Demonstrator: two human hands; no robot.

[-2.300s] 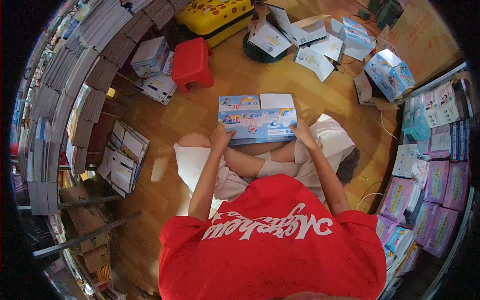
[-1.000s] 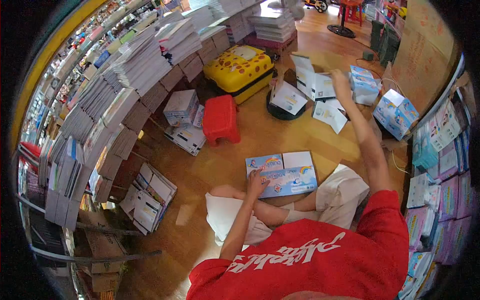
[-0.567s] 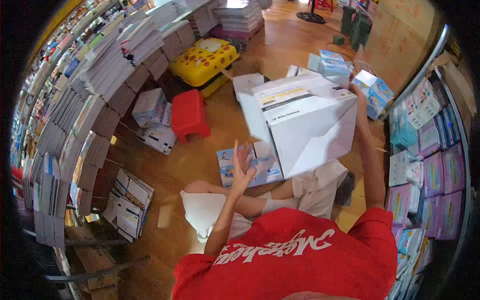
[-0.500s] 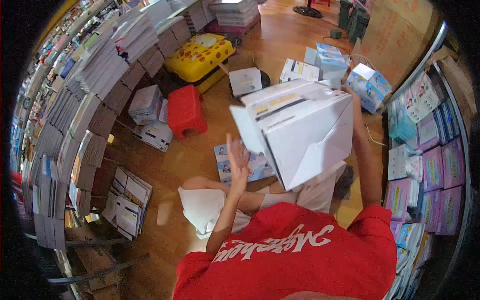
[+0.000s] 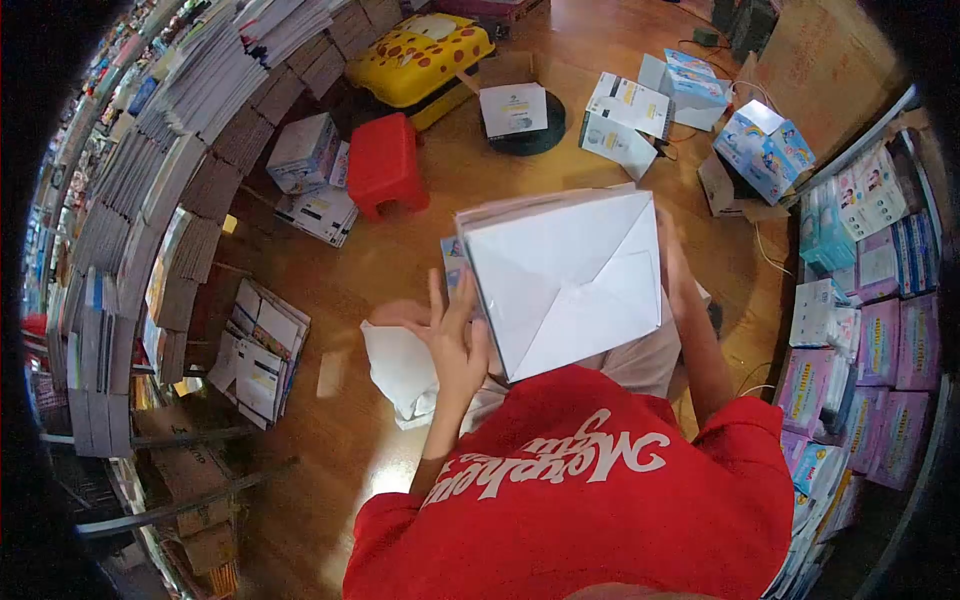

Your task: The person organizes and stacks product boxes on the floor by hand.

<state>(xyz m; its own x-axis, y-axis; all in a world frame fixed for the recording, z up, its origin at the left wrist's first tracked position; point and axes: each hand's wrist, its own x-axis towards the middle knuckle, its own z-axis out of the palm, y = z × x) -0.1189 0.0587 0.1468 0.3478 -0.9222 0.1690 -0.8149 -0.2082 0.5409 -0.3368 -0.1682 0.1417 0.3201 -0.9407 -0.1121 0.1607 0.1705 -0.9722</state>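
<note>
Wood floor [image 5: 330, 300] all over in the head view, with stacked books [image 5: 200, 90] curving along the left and pink boxes [image 5: 880, 340] racked on the right. A red stool [image 5: 385, 160] stands near a yellow spotted suitcase [image 5: 420, 50]. The white box [image 5: 565, 280] is up over the lap. The left hand [image 5: 455, 335] lies flat, fingers spread, on its left side. The right hand [image 5: 672, 265] is at the right edge, grip hidden, can't tell.

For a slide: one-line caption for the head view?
A white box held up, right hand on its edge, left hand flat against its side.
</note>
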